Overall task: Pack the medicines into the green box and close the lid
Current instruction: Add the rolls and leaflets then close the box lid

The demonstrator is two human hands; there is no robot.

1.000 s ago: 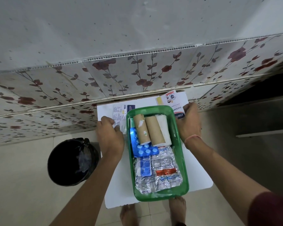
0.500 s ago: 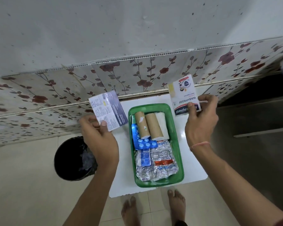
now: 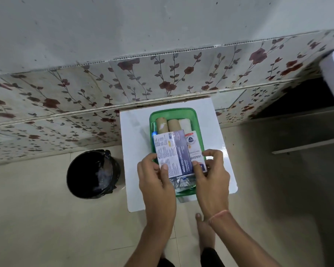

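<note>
The left hand clamps its fingers on the dressings packet; the right hand clamps the washproof packet. Both packets lie over the green box, long axes parallel to the box's length, far ends toward the rolls. The green box sits on the tabletop.

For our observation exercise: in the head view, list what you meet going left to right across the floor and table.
Black bin → left hand → dressings packet → plaster packet → right hand.

Blister packs mostly under packets
</note>
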